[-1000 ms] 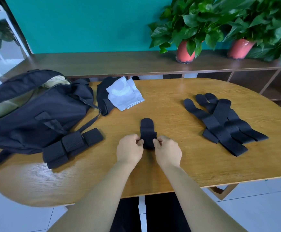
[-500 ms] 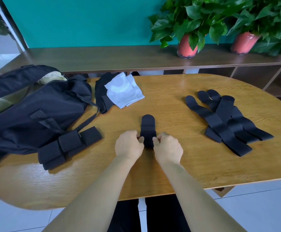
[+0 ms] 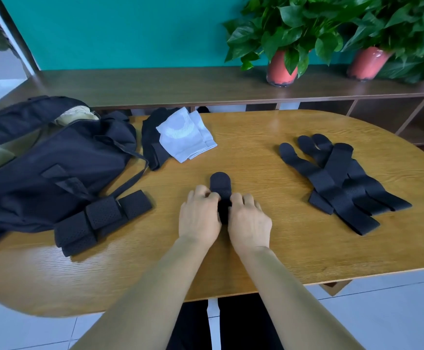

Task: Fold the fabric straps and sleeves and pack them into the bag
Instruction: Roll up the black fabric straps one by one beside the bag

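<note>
A: Fingers (image 3: pixel 207 195) doing what?
B: Curled. Left hand (image 3: pixel 199 215) and right hand (image 3: pixel 250 221) pinch the black strap (image 3: pixel 220 183) between them, on the desk (image 3: pixel 269 253) middle; bag (image 3: pixel 54 168) lies left.

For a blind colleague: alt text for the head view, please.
Left hand and right hand pinch a black strap on a wooden table. A bag and folded straps lie left, loose straps right, a white sleeve behind.

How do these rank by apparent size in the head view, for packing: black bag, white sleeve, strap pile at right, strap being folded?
1. black bag
2. strap pile
3. white sleeve
4. strap being folded, partly hidden by fingers, so least certain
</note>
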